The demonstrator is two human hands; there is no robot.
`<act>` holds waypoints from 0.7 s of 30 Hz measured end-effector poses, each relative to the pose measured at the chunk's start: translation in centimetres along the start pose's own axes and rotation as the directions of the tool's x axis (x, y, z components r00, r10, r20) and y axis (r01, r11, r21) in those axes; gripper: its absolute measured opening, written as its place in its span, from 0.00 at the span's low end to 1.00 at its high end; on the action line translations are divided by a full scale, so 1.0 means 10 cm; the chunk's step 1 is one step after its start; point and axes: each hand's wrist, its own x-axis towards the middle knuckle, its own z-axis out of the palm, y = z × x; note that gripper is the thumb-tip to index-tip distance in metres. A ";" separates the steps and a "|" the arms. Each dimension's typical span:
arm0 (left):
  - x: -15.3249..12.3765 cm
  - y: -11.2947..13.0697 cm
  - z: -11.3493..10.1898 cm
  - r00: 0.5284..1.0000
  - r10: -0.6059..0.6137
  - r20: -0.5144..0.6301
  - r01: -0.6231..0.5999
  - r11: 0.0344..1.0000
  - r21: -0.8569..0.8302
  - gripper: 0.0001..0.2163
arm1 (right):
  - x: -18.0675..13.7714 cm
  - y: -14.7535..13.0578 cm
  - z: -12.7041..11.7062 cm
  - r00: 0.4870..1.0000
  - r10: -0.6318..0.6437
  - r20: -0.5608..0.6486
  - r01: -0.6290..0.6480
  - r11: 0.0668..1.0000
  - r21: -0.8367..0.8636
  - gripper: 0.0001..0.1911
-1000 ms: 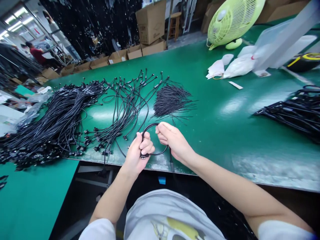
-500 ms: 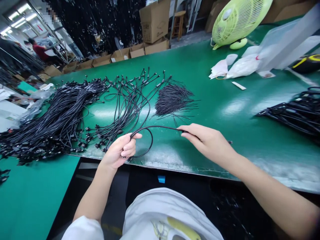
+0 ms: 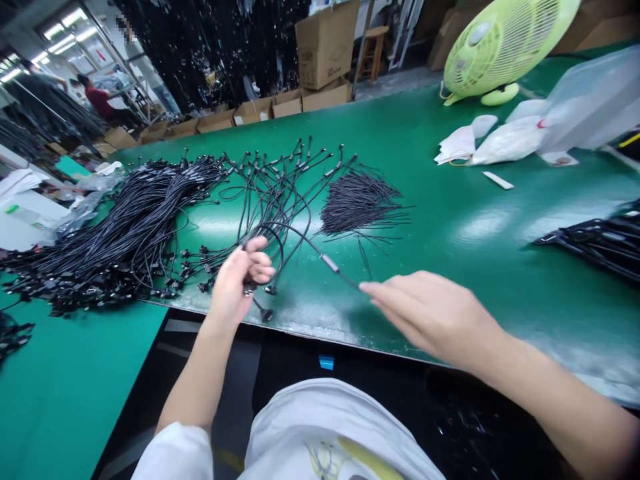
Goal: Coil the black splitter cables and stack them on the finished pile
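My left hand (image 3: 243,280) is closed round one end of a thin black cable (image 3: 300,243), near the front edge of the green table (image 3: 450,220). A connector hangs below that fist. My right hand (image 3: 430,313) pinches the other end of the same cable between fingertips, past a small grey sleeve (image 3: 330,263). The cable runs taut between both hands, a little above the table. Just behind my left hand lie loose black cables (image 3: 265,193), and beyond the taut cable lies a heap of short black ties (image 3: 360,200).
A big bundle of black cables (image 3: 110,233) fills the left of the table. More black cables (image 3: 600,243) lie at the right edge. White bags (image 3: 500,137), a clear plastic bag (image 3: 590,100) and a lime-green fan (image 3: 500,47) stand at the back. Cardboard boxes (image 3: 325,43) and a distant person (image 3: 100,103) are beyond.
The cable was a loop held between both hands close together. My right hand drew its end out to the right and nearer to me, and the loop has straightened. My left hand shifted left.
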 end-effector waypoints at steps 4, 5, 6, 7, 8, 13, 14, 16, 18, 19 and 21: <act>-0.11 -0.38 0.21 0.965 -0.101 0.240 -0.013 0.903 0.430 0.13 | 0.31 -0.28 -0.06 0.977 -0.069 0.203 -0.007 0.935 0.354 0.11; -0.15 -0.43 0.25 0.946 -0.135 0.295 -0.020 0.884 0.468 0.13 | 0.38 -0.28 -0.04 0.979 -0.007 0.202 -0.078 0.908 0.412 0.11; -0.19 -0.47 0.27 0.927 -0.159 0.341 -0.023 0.881 0.473 0.13 | 0.44 -0.26 -0.01 0.979 0.082 0.185 -0.159 0.875 0.456 0.09; -0.21 -0.49 0.28 0.913 -0.166 0.372 -0.019 0.895 0.446 0.14 | 0.48 -0.23 0.04 0.971 0.185 0.153 -0.237 0.837 0.492 0.07; -0.22 -0.49 0.28 0.910 -0.157 0.385 -0.005 0.921 0.389 0.15 | 0.51 -0.19 0.09 0.952 0.288 0.101 -0.297 0.798 0.524 0.06; -0.16 -0.51 0.32 0.962 -0.117 0.245 0.115 0.993 0.020 0.14 | 0.46 -0.12 0.50 0.791 0.611 0.039 -0.410 0.481 0.775 0.15; -0.15 -0.54 0.33 0.965 -0.138 0.222 0.141 0.990 -0.002 0.15 | 0.44 -0.13 0.58 0.759 0.637 0.134 -0.430 0.337 0.838 0.15; -0.15 -0.64 0.37 0.962 -0.171 0.213 0.173 0.985 0.011 0.18 | 0.41 -0.18 0.70 0.676 0.691 0.256 -0.426 0.083 0.901 0.17; -0.17 -0.74 0.40 0.963 -0.177 0.204 0.172 0.984 0.038 0.21 | 0.39 -0.21 0.76 0.586 0.763 0.272 -0.352 -0.062 0.934 0.19; -0.18 -0.79 0.41 0.971 -0.163 0.178 0.160 0.987 0.029 0.21 | 0.39 -0.22 0.76 0.569 0.766 0.300 -0.319 -0.130 0.939 0.19; -0.20 -0.85 0.42 0.987 -0.134 0.093 0.135 0.991 -0.012 0.21 | 0.39 -0.23 0.72 0.593 0.693 0.410 -0.277 -0.302 0.912 0.21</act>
